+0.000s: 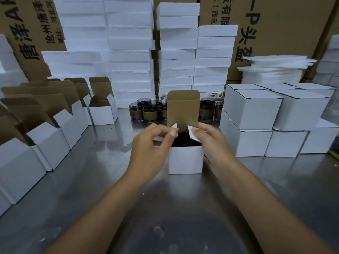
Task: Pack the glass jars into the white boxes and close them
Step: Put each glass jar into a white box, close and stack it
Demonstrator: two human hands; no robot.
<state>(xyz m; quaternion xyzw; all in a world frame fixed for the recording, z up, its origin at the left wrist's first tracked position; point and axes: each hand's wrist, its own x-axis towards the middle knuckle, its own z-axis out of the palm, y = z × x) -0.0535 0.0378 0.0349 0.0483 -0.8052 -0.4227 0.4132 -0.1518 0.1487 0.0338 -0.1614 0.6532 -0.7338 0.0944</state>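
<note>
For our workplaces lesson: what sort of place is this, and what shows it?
Probably a packing station in a warehouse or small factory: open white boxes wait in rows on a steel table, closed boxes are stacked, and foam blocks and big brown cartons stand behind.

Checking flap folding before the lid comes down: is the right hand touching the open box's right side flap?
Touching. The head view shows the right hand pinching the right side flap with thumb and fingers.
</note>
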